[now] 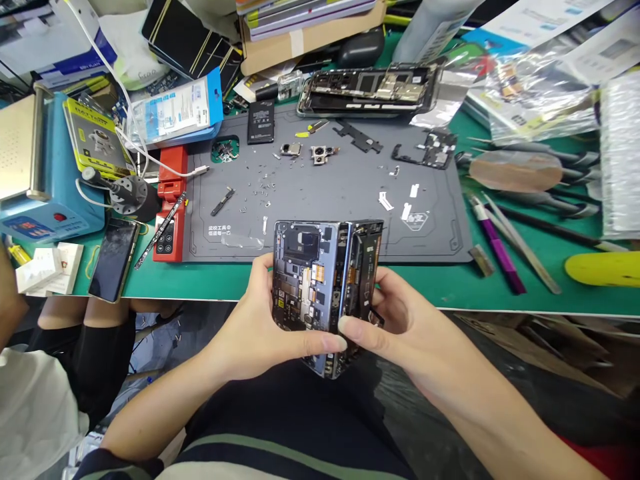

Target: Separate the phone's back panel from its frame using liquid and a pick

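Note:
An opened foldable phone [327,287], its back off and its circuit boards bare, is held partly folded in front of the bench edge. My left hand [270,320] grips its left half, thumb across the lower front. On the right half, my right hand [387,320] is closed, its thumb near the hinge. Both hands' fingertips behind the phone are hidden. Beyond it on the grey mat [320,193] lie a camera module [323,155], a smaller camera module [291,149], a black battery [261,123], a black bracket [357,135] and several tiny screws.
Another disassembled phone [367,90] lies at the mat's back edge. Purple tweezers [497,250] and pliers [540,153] are on the right. A red device [170,207], a dark phone [115,260] and a blue machine [50,167] stand left. Another person [40,393] sits at lower left.

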Demonstrator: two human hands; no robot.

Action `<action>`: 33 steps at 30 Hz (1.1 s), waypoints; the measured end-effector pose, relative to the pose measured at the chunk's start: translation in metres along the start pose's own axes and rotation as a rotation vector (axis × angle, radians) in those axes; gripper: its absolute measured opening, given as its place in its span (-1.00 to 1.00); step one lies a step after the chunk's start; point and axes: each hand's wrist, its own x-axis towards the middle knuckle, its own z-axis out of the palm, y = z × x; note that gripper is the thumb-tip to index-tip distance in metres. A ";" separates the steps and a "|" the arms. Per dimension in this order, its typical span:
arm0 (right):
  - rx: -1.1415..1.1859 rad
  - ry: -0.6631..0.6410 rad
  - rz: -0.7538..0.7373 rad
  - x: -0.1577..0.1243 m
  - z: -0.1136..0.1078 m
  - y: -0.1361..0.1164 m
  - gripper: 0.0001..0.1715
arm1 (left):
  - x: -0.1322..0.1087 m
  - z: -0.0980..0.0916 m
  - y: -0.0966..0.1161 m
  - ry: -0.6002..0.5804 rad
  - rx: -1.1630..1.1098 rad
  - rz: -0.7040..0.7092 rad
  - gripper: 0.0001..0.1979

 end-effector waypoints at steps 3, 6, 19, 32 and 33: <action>0.007 0.014 -0.023 0.003 -0.002 0.007 -0.04 | 0.000 0.001 -0.001 0.031 0.024 0.013 0.14; 0.006 0.041 -0.031 0.004 -0.005 0.013 -0.06 | 0.001 0.001 -0.004 0.063 0.053 0.035 0.14; -0.086 0.237 -0.003 0.000 0.003 0.000 0.08 | 0.000 0.009 -0.010 0.179 0.154 0.085 0.10; -0.060 0.242 -0.056 -0.001 0.002 0.003 -0.03 | 0.002 0.010 -0.015 0.194 0.174 0.107 0.10; -0.051 0.232 -0.061 -0.001 0.002 0.004 -0.04 | 0.002 0.010 -0.015 0.196 0.170 0.106 0.09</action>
